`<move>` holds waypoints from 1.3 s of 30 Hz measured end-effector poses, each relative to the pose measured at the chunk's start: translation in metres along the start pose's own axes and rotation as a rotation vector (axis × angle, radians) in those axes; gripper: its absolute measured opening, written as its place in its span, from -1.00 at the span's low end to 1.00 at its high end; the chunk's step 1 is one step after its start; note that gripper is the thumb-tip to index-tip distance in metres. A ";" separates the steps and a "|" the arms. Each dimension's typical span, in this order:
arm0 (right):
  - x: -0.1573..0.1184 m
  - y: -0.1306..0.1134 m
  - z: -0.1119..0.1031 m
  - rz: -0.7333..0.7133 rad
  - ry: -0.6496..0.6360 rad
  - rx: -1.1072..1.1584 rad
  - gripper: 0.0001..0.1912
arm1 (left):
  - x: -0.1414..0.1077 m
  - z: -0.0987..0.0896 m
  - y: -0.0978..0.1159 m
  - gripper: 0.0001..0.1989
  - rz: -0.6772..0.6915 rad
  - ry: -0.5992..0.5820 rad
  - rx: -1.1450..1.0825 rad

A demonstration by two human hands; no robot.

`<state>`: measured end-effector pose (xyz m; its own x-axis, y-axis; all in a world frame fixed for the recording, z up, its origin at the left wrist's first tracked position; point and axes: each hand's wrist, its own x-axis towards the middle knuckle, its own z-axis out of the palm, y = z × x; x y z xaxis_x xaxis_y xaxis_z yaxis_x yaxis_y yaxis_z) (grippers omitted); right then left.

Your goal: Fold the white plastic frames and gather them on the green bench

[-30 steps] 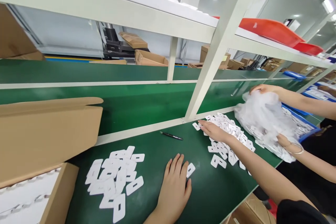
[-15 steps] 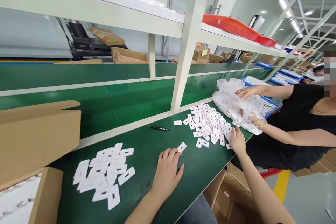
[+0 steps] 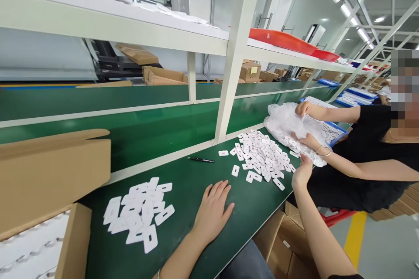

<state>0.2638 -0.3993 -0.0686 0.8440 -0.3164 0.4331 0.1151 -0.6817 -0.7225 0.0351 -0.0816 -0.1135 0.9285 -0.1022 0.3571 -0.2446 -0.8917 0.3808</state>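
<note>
My left hand [image 3: 212,211] lies flat, palm down, on the green table [image 3: 196,183], fingers apart and holding nothing. A small heap of white slotted tags [image 3: 139,213] is to its left, and a single tag [image 3: 235,170] lies just beyond its fingertips. At the table's near edge, my right hand [image 3: 301,173] rests with fingers curled beside a larger heap of tags [image 3: 262,154]. I cannot see whether it holds a tag.
A co-worker on the right handles a clear plastic bag [image 3: 284,122] of tags over a blue tray [image 3: 338,133]. A black pen [image 3: 200,160] lies near the white shelf post [image 3: 229,74]. An open cardboard box [image 3: 49,174] stands at left. More cartons [image 3: 278,244] sit under the table.
My right hand drew back from the large heap to the table's near edge. My left hand let a single tag lie and slid slightly toward me. The view turned right.
</note>
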 end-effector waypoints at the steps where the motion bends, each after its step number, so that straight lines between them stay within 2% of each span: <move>1: -0.004 0.005 -0.009 -0.002 0.033 -0.016 -0.21 | 0.000 0.001 0.000 -0.55 -0.001 0.002 0.002; 3: -0.013 0.013 -0.018 -0.039 0.017 -0.100 -0.12 | 0.000 0.001 0.000 -0.56 0.001 0.009 0.010; 5: -0.022 0.018 -0.017 -0.071 -0.037 -0.176 -0.08 | -0.001 0.002 0.000 -0.57 0.005 0.018 0.019; 9: -0.036 0.022 0.003 -0.062 -0.089 -0.304 -0.07 | -0.003 0.002 0.004 -0.55 0.026 0.039 0.053; 13: -0.057 0.017 0.020 -0.064 -0.093 -0.372 -0.03 | -0.003 0.003 0.011 -0.54 0.044 0.064 0.094; 18: -0.084 0.007 0.036 -0.067 -0.066 -0.393 0.03 | -0.003 0.005 0.020 -0.62 0.081 0.113 0.123; 21: -0.082 0.008 0.035 -0.056 -0.019 -0.372 0.01 | -0.002 0.003 0.032 -0.65 0.102 0.133 0.120; 23: -0.068 0.013 0.027 -0.065 -0.003 -0.348 -0.01 | 0.003 0.002 0.046 -0.67 0.150 0.118 0.106; 27: -0.018 0.034 0.014 -0.103 -0.054 -0.296 -0.10 | 0.036 0.010 0.085 -0.64 0.356 0.054 0.100; 29: 0.009 0.043 0.014 -0.123 -0.115 -0.278 -0.18 | 0.064 0.022 0.106 -0.60 0.485 0.011 0.106; 31: 0.031 0.050 0.017 -0.149 -0.175 -0.272 -0.24 | 0.097 0.040 0.123 -0.59 0.556 -0.019 0.114; 35: 0.054 0.057 0.023 -0.200 -0.234 -0.285 -0.34 | 0.154 0.079 0.138 -0.44 0.542 -0.068 0.123; 37: 0.056 0.059 0.024 -0.221 -0.250 -0.287 -0.38 | 0.172 0.095 0.137 -0.34 0.505 -0.113 0.094; 39: 0.053 0.060 0.026 -0.236 -0.259 -0.281 -0.40 | 0.180 0.105 0.133 -0.35 0.478 -0.139 0.050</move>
<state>0.3287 -0.4401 -0.1030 0.9192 0.0204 0.3934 0.2035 -0.8797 -0.4299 0.1996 -0.2650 -0.0883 0.7448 -0.5598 0.3633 -0.6418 -0.7500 0.1600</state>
